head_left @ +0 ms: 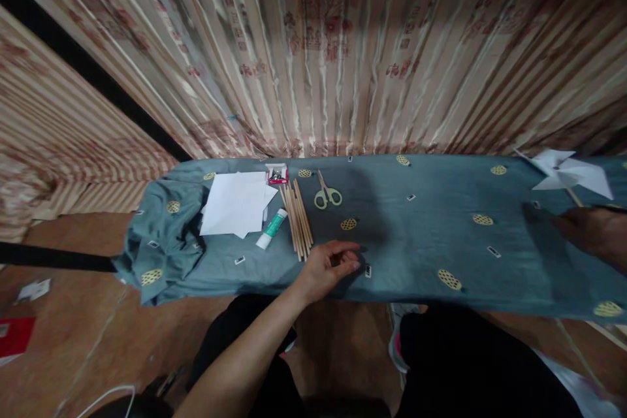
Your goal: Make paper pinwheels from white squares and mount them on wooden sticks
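On the far right, my right hand (595, 232) is closed around the thin wooden stick of a white paper pinwheel (557, 168). The pinwheel's blades stand above the cloth; part of this hand is cut off by the frame edge. My left hand (330, 266) rests at the front edge of the table with loosely bent fingers and nothing in it. Nearest to it lies a bundle of wooden sticks (296, 221). Beyond are green-handled scissors (324, 191). Left of the sticks are a green and white glue stick (272, 228) and a pile of white paper squares (235, 202).
A small red and white box (277, 174) with metal pieces stands behind the sticks. The blue-green cloth (421, 241) with yellow patterns covers the long table and is bunched at the left end. A patterned curtain (323, 78) hangs directly behind. Black poles (88, 65) stand at left.
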Available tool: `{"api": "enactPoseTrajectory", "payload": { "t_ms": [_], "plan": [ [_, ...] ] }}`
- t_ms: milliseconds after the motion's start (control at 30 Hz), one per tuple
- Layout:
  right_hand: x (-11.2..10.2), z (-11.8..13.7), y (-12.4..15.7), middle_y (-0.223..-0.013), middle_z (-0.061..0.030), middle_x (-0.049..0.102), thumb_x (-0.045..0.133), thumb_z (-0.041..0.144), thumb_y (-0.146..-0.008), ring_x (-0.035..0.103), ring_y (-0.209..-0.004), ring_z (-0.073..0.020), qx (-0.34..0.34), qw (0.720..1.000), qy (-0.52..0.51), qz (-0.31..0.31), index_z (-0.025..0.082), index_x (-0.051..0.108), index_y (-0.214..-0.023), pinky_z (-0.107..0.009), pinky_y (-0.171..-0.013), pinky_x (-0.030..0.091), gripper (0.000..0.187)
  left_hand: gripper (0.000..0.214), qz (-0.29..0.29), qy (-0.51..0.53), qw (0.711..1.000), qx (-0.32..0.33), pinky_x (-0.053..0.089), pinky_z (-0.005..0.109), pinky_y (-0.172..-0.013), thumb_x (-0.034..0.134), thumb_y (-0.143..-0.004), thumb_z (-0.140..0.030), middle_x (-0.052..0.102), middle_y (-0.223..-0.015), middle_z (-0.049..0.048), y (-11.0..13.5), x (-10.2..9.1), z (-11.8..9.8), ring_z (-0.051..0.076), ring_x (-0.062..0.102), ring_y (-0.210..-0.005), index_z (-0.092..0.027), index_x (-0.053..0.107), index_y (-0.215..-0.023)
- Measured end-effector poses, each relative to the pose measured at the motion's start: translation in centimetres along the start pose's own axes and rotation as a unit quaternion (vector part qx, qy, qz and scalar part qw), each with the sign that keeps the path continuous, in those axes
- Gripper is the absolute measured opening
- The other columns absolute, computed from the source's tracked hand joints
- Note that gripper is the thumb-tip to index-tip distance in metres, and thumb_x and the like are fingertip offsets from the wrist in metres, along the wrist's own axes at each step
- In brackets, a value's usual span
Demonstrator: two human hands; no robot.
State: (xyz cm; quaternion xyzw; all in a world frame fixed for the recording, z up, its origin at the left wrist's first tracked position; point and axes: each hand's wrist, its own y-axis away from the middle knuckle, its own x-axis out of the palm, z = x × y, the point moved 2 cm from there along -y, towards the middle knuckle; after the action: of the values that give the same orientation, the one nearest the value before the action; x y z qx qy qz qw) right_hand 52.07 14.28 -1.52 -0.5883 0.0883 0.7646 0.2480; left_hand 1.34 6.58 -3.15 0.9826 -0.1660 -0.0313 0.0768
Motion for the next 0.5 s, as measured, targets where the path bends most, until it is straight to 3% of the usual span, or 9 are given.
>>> {"api": "enactPoseTrajectory", "payload": {
  "t_ms": [33,133,233,333,400,500],
  "plan": [
    [0.3,1.9,1.2,-0.061,-0.0258,0.064,0.071,0.050,-0.079,0.061,-0.051,-0.0228,0.017,0.997,0.066,0.038,0.020,0.063,-0.047,-0.041,-0.050,0.027,0.044,0.037,-0.001,-0.016,1.000,0.011,0.047,0.030,-0.075,0.073,-0.076,-0.036,0.069,-0.087,0.0069,0.1,-0.1,0.0,0.018,0.061,-0.079,-0.016,0.074,-0.106],
    [1.1,9.4,6.2,-0.071,-0.0197,0.072,0.071,0.024,-0.079,0.064,-0.055,-0.0281,-0.137,0.983,0.083,0.092,0.021,0.072,-0.070,-0.040,-0.052,0.038,0.010,0.027,-0.015,-0.069,0.996,0.053,0.047,0.029,-0.074,0.067,-0.080,-0.030,0.070,-0.085,0.0071,0.3,-0.6,-0.1,0.018,0.062,-0.078,-0.016,0.075,-0.102],
    [1.8,16.9,12.1,-0.087,-0.0072,0.077,0.063,0.026,-0.084,0.071,-0.074,-0.0281,-0.244,0.960,0.032,0.131,0.027,0.074,-0.088,-0.037,-0.065,0.050,0.012,0.019,-0.053,-0.087,0.990,0.095,0.048,0.030,-0.073,0.065,-0.081,-0.028,0.071,-0.080,0.0068,0.6,-2.2,-0.5,0.018,0.064,-0.075,-0.017,0.078,-0.090],
    [1.8,23.0,17.4,-0.090,-0.0023,0.077,0.053,0.033,-0.089,0.073,-0.078,-0.0249,-0.342,0.922,-0.068,0.170,0.027,0.073,-0.093,-0.033,-0.070,0.053,0.021,0.018,-0.164,-0.086,0.976,0.110,0.050,0.030,-0.073,0.066,-0.080,-0.029,0.073,-0.079,0.0064,1.1,-6.2,-1.0,0.019,0.064,-0.075,-0.017,0.078,-0.085],
    [1.6,26.0,20.0,-0.086,-0.0007,0.077,0.048,0.036,-0.091,0.073,-0.074,-0.0217,-0.370,0.901,-0.123,0.190,0.027,0.072,-0.093,-0.030,-0.067,0.053,0.026,0.020,-0.222,-0.092,0.965,0.108,0.050,0.033,-0.078,0.064,-0.082,-0.030,0.073,-0.082,0.0072,1.8,-9.8,-1.2,0.020,0.064,-0.079,-0.015,0.077,-0.085],
    [2.0,28.6,22.3,-0.087,-0.0011,0.078,0.049,0.035,-0.090,0.074,-0.076,-0.0209,-0.366,0.890,-0.174,0.210,0.025,0.072,-0.093,-0.028,-0.067,0.054,0.025,0.016,-0.360,-0.214,0.902,0.103,0.050,0.036,-0.083,0.066,-0.079,-0.029,0.072,-0.082,0.0067,3.1,-15.1,-1.1,0.023,0.064,-0.085,-0.017,0.075,-0.080]
  ]
}}
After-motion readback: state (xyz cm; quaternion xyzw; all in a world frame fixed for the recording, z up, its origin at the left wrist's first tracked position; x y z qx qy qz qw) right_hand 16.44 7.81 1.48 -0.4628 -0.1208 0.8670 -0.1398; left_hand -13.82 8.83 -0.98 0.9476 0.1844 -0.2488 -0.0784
